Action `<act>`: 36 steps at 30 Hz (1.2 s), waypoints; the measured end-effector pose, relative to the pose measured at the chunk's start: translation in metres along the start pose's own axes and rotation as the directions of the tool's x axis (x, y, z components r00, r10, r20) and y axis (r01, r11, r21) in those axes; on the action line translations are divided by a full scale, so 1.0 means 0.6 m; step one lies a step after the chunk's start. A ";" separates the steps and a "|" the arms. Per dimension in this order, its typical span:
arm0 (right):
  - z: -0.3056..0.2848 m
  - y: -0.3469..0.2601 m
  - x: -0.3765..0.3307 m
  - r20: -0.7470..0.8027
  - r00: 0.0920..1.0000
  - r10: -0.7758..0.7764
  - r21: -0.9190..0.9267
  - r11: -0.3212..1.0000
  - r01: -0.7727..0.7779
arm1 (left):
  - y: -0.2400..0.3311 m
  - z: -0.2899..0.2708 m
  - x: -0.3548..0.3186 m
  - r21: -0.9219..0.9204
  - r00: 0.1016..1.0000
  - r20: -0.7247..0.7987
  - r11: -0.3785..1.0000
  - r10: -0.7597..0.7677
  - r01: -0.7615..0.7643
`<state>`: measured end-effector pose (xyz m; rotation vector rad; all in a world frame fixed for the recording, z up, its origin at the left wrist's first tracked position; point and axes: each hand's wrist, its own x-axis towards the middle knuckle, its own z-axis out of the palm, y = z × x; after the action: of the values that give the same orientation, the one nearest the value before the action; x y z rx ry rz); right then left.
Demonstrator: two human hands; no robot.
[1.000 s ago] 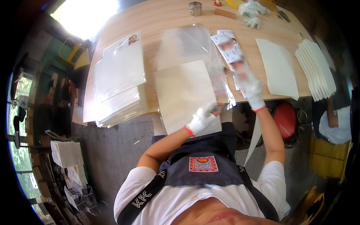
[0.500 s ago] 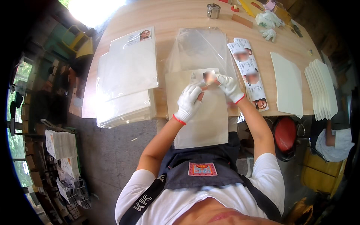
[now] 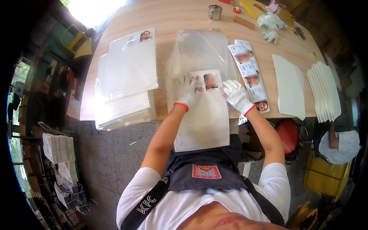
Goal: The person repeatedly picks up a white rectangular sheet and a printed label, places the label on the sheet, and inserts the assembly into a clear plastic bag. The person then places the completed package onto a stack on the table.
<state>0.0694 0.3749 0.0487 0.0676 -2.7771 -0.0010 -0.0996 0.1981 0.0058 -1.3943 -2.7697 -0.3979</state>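
Note:
A cream-coloured sheet (image 3: 201, 126) lies before me, its lower end reaching past the table edge to my apron. On its upper part rests a printed card (image 3: 211, 79) with a portrait. My left hand (image 3: 186, 91), in a white knit glove with a red cuff, lies spread at the card's left edge. My right hand (image 3: 237, 94), gloved alike, touches the right side of the sheet with its fingers apart; neither hand grips anything. Clear plastic bags (image 3: 203, 46) lie just beyond. To the right of my right hand is an overlapping row of printed cards (image 3: 251, 73).
A stack of plastic-wrapped sheets (image 3: 132, 76) sits at left. At right lie a cream sheet stack (image 3: 289, 88) and a fanned stack (image 3: 324, 92). Farther back are a metal cup (image 3: 215, 13), a brown block (image 3: 243, 22) and spare gloves (image 3: 270, 23). A red stool (image 3: 287, 136) stands below the table.
My hands have moved apart from the card, which was held up between them and now lies flat on the sheet. My left hand has spread out beside it.

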 end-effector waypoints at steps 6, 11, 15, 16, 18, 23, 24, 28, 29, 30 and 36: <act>-0.092 -0.069 -0.122 0.089 0.899 0.428 0.159 0.885 -0.437 | 0.002 -0.065 -0.156 -0.431 0.973 -0.225 0.892 0.040 -0.136; -0.094 -0.154 -0.246 0.495 0.638 0.589 0.072 0.705 -0.706 | -0.020 -0.036 -0.390 -0.628 0.886 -0.242 0.760 -0.395 0.168; -0.065 -0.206 -0.267 0.720 0.440 0.536 0.396 0.204 -0.895 | -0.009 -0.064 -0.423 -0.617 0.712 0.542 0.364 -0.446 0.698; -0.053 -0.214 -0.269 0.767 0.391 0.509 0.463 -0.016 -0.886 | -0.022 -0.046 -0.433 -0.611 0.776 0.467 0.481 -0.423 0.629; -0.048 -0.222 -0.273 0.801 0.385 0.458 0.523 -0.223 -0.823 | -0.036 -0.054 -0.425 -0.808 0.885 0.280 0.407 -0.372 0.427; -0.033 -0.270 -0.251 0.842 0.463 0.278 0.521 -0.642 -0.562 | -0.029 -0.259 -0.306 -0.927 0.967 0.140 0.315 -0.212 0.204; -0.036 -0.281 -0.223 0.872 0.405 0.274 0.467 -0.711 -0.526 | -0.035 -0.292 -0.289 -0.918 0.984 0.079 0.372 -0.157 0.134; -0.054 -0.281 -0.065 0.705 0.570 0.421 0.691 -0.586 -0.422 | -0.066 -0.422 -0.245 -0.751 0.968 -0.211 0.657 -0.135 -0.072; -0.045 -0.268 -0.026 0.678 0.607 0.414 0.718 -0.550 -0.427 | -0.090 -0.437 -0.234 -0.697 0.940 -0.314 0.704 -0.129 -0.136; -0.051 -0.263 0.028 0.572 0.709 0.413 0.781 -0.539 -0.316 | -0.116 -0.449 -0.219 -0.683 0.902 -0.401 0.709 -0.159 -0.178; 0.012 -0.238 0.289 0.506 0.765 0.399 0.852 -0.089 -0.516 | -0.355 -0.421 -0.152 -0.595 0.798 -0.420 0.795 -0.432 0.117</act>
<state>-0.0887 0.2241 0.1023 -0.6038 -2.0508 2.1287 -0.2386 -0.0538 0.1919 -0.6939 -2.4455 -1.4421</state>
